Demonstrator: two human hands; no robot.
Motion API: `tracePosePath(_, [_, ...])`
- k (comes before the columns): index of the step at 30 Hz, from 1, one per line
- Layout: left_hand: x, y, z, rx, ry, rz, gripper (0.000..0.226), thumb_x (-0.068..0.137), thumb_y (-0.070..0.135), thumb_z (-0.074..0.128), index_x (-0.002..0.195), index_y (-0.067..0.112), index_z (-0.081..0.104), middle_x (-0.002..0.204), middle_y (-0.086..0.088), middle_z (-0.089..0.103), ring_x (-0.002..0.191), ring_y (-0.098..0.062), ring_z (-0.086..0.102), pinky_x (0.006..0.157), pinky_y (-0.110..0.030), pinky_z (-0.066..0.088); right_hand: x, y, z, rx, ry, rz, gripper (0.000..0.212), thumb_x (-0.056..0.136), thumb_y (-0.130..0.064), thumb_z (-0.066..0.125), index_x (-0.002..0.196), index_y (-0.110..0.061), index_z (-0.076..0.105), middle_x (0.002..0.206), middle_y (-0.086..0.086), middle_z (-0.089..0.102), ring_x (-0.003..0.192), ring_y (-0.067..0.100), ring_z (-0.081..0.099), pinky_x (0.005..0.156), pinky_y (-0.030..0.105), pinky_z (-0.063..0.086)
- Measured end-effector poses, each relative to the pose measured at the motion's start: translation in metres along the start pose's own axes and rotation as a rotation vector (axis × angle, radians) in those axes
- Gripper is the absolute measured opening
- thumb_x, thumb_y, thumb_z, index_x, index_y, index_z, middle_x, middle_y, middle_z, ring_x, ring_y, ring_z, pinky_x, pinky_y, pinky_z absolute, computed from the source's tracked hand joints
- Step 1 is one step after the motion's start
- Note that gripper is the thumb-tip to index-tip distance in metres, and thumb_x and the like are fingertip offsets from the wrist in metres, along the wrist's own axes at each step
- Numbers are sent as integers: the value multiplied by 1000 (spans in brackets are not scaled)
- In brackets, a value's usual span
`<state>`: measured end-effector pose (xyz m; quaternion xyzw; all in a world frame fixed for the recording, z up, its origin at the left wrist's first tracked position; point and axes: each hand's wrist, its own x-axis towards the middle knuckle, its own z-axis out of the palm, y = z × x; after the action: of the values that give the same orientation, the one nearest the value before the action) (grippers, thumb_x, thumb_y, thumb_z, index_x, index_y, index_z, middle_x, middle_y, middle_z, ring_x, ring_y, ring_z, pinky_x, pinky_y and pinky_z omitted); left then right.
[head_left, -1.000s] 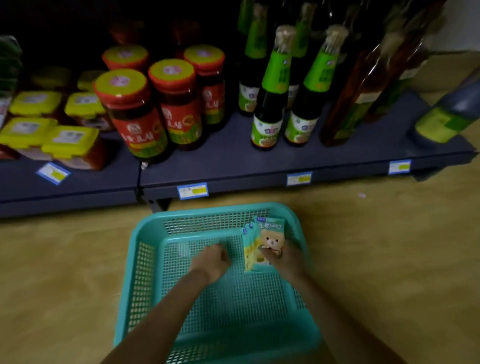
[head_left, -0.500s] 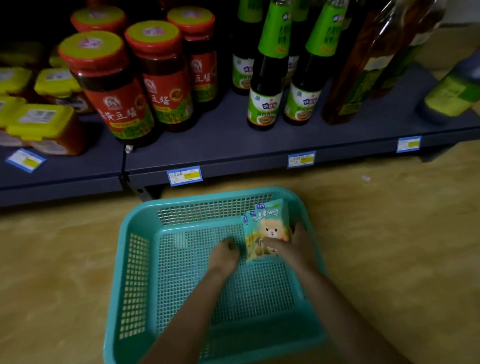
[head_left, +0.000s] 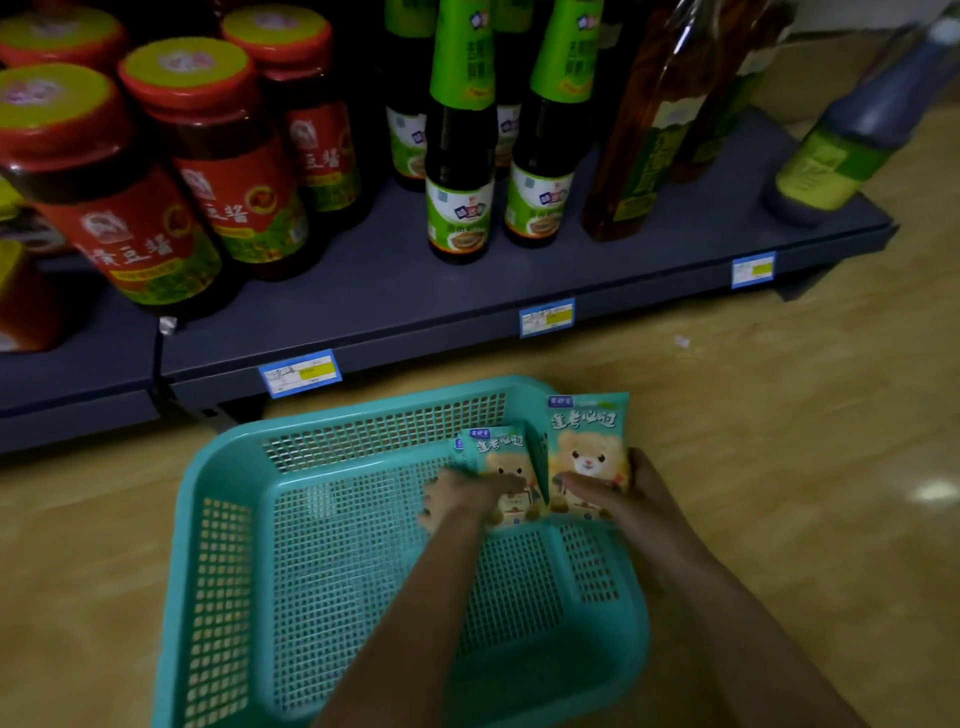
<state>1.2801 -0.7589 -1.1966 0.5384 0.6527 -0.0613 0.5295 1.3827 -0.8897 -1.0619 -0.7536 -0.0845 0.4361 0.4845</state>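
Plainly the right hand (head_left: 621, 491) had its fingers curled round the lower end of a bear-printed packet (head_left: 589, 436). It held the packet upright at centre right of the frame, over the far right corner of the teal basket (head_left: 223, 467). The left hand (head_left: 457, 499) lay on a second packet (head_left: 501, 457) just beside it, inside the basket; blur hid whether those fingers gripped or merely touched.

Gripped only at its bottom, the raised packet could flop and slip onto the floor (head_left: 779, 415) beyond the rim, and the two packets might snag as they parted. Room lay open over the basket's bare mesh at lower left. Higher in the frame, the shelf (head_left: 395, 301) edge and its bottles (head_left: 460, 171) stood well apart.
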Motion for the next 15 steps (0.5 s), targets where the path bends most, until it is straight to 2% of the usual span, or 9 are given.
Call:
tracePosePath(3, [-21, 16, 0, -84, -25, 38, 92, 11, 60, 71, 91, 16, 67, 96, -7, 70, 90, -27, 67, 84, -40, 55, 2, 2, -3, -19, 6, 6, 52, 72, -17, 78, 116, -9, 51, 102, 6, 69, 85, 17, 69, 62, 27, 54])
tracePosePath(6, [-47, 22, -7, -233, -48, 125, 68, 41, 33, 86, 99, 11, 60, 96, -7, 70, 86, -26, 67, 78, -36, 56, 3, 1, -6, -40, 2, 13, 54, 70, -21, 79, 117, -11, 52, 103, 6, 70, 90, 21, 69, 74, 36, 55])
tracePosePath(8, [-55, 18, -20, -350, -68, 127, 60, 52, 17, 87, 103, 8, 56, 96, -10, 71, 85, -27, 69, 81, -42, 57, 0, -3, -6, -9, -17, 19, 53, 71, -19, 78, 115, -12, 51, 103, 6, 70, 87, 20, 69, 69, 33, 55])
tracePosePath(10, [-67, 17, -41, -481, -142, 114, 63, 58, 6, 84, 111, 4, 50, 98, -14, 71, 85, -31, 70, 80, -45, 57, -6, -13, -2, 56, -28, 31, 49, 73, -13, 76, 114, -11, 50, 104, 10, 69, 83, 20, 69, 63, 30, 54])
tracePosePath(11, [-76, 19, -55, -540, -169, 122, 63, 61, 3, 83, 113, 3, 48, 99, -16, 70, 86, -32, 70, 79, -44, 57, -10, -22, 1, 69, -40, 30, 47, 74, -11, 75, 114, -12, 51, 106, 11, 69, 85, 22, 69, 67, 33, 55])
tracePosePath(13, [-103, 32, -89, -623, -203, 170, 59, 66, 0, 79, 114, 7, 46, 102, -16, 69, 90, -32, 68, 80, -43, 56, -25, -50, 8, 34, -94, 22, 49, 74, -14, 75, 118, -14, 52, 110, 9, 68, 96, 26, 67, 87, 43, 52])
tracePosePath(15, [-143, 56, -129, -661, -236, 235, 58, 66, -1, 77, 115, 9, 48, 104, -15, 70, 93, -31, 68, 81, -40, 55, -46, -87, 13, 19, -149, 3, 49, 75, -14, 74, 120, -14, 54, 111, 9, 68, 102, 26, 65, 96, 44, 48])
